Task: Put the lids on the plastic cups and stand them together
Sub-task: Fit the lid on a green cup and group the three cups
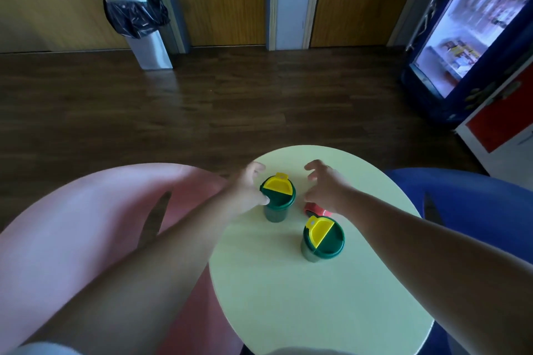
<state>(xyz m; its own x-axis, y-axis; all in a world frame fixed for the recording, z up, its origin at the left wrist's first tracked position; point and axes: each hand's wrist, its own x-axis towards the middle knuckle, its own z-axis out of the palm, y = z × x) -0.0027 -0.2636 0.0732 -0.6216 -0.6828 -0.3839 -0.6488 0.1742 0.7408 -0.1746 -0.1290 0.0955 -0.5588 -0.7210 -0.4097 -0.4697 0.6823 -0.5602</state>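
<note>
Left hand (248, 187) half-open, thumb on lidded far cup (277, 196); right hand (324, 186) spread, empty, over red thing (313, 208).

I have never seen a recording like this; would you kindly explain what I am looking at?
No machine here: a person wears a camera on the head, looking down at their own bare arms. On the pale green round table stand two green cups, apart, each already lidded in green and yellow: a far cup and a near cup. The left hand touches the far cup's rim with its thumb, fingers spread. The right hand hovers open, holding nothing, above a red object mostly hidden beneath it.
</note>
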